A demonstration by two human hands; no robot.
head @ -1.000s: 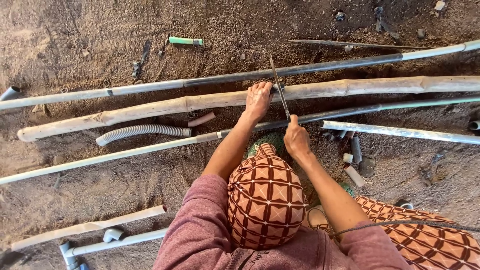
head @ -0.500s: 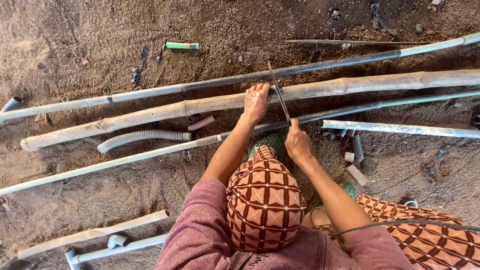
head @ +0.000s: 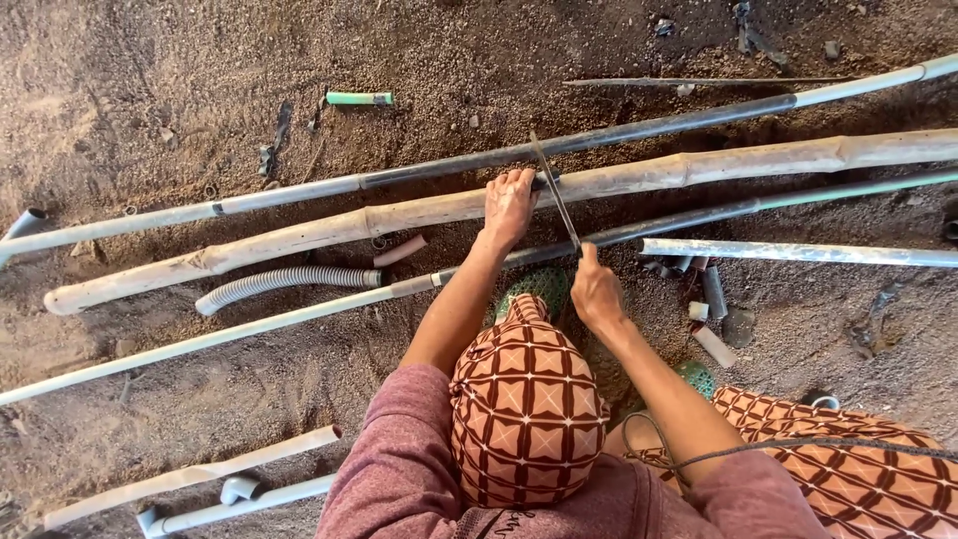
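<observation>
Bamboo pole (head: 699, 168) is lying on the sandy ground (head: 200, 60) between grey pipes while your left hand (head: 510, 205) is pressing closed over it and your right hand (head: 596, 289) is gripping the hacksaw blade (head: 555, 195) across it, so sawing seems underway and is probably needing steady strokes.

Ground (head: 200, 60) brown and gritty; bamboo pole (head: 399, 214) pale tan, long pipes (head: 279, 190) light grey-white with dark grey-black middle stretches, corrugated hose (head: 289, 280) grey, small pipe offcut (head: 359, 98) green. Saw blade (head: 555, 195) dark grey. Knee cloth (head: 527, 399) rust-brown with cream diamond grid, sleeves (head: 399, 469) faded maroon-pink, mesh (head: 544, 282) under the knee green
</observation>
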